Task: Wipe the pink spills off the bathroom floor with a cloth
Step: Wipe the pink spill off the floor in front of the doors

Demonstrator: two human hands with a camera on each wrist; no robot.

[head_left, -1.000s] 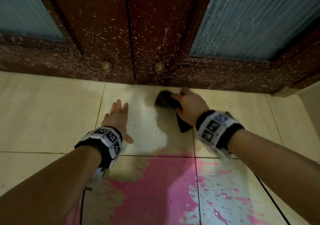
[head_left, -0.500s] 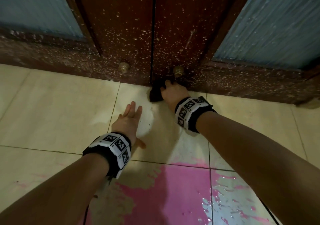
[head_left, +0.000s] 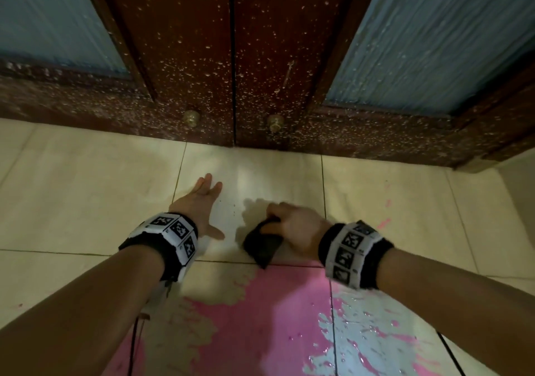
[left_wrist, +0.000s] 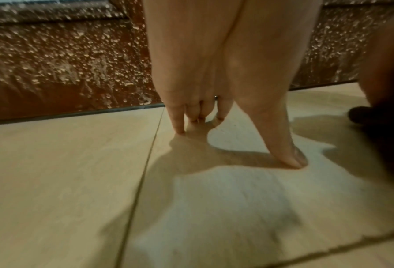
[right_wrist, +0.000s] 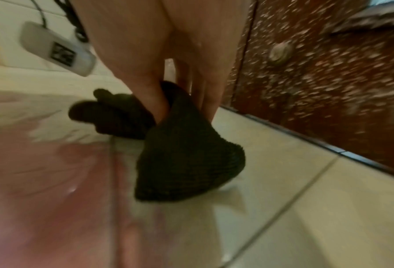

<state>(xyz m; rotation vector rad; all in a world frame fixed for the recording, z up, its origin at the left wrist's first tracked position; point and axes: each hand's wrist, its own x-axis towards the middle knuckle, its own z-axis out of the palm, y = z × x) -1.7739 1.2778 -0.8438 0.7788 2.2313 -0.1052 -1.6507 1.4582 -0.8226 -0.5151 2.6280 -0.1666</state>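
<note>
The cream tiled bathroom floor [head_left: 86, 202] runs up at its far edge to a pair of dark brown wooden doors [head_left: 231, 57] speckled with pale dried droplets, each with a ribbed blue glass panel [head_left: 419, 42] and a small round brass knob [head_left: 191, 118] low down beside the centre seam. Across the near part of the floor spreads a large pink spill [head_left: 275, 317], wet and glossy toward the right, its far margin lying along the grout line just below both hands; a few small pink flecks [head_left: 384, 222] sit on the tile toward the right edge of the floor. Both forearms reach in from the near edge, each wearing a black wrist band with white square-coded markers [head_left: 170, 236]. The left hand [head_left: 199, 202] is spread flat, fingers straight and thumb splayed, pressing on the floor; the left wrist view shows the fingertips [left_wrist: 180, 131] and thumb tip planted on the tile just beside a grout line, holding nothing. The right hand [head_left: 295, 228], just beside it to the right, has its grip closed on a bunched dark knitted cloth [head_left: 262, 245]; in the right wrist view the thumb and fingers pinch the top of the cloth [right_wrist: 186, 154] while its lower fold hangs down at the tile, at the far margin of the pink spill.
</note>
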